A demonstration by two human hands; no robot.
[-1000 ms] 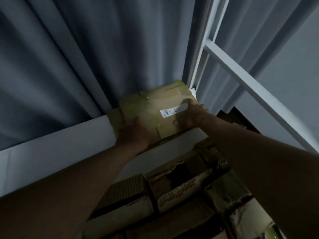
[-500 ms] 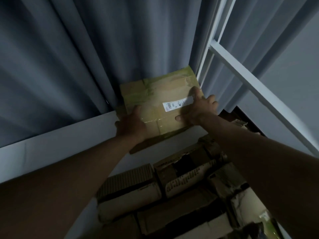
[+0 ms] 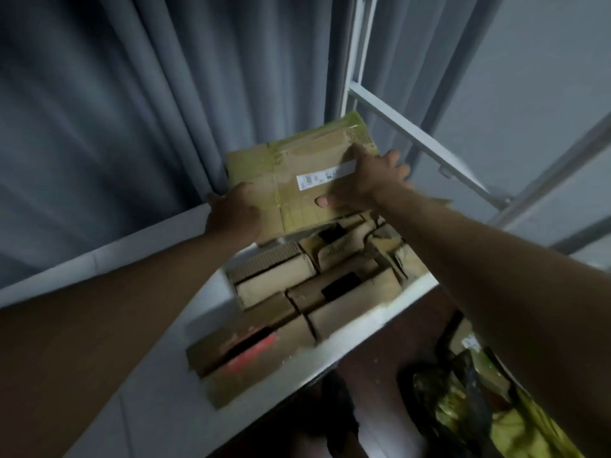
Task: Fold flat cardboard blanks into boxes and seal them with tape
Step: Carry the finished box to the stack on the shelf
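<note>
cardboard, taped in yellowish strips and carrying a white barcode label (image 3: 325, 176), makes up the flat box (image 3: 299, 180) we hold up at the far centre, in front of the grey curtain (image 3: 132, 110). our left hand (image 3: 235, 214) grips its near left corner with fingers curled around the edge, while our right hand (image 3: 365, 181) holds the right side, thumb on the face and fingers wrapped over the far edge. below it, more cardboard boxes (image 3: 297, 292) lie packed on a white shelf (image 3: 347, 345), with a white metal frame (image 3: 413, 137) to the right.
</note>
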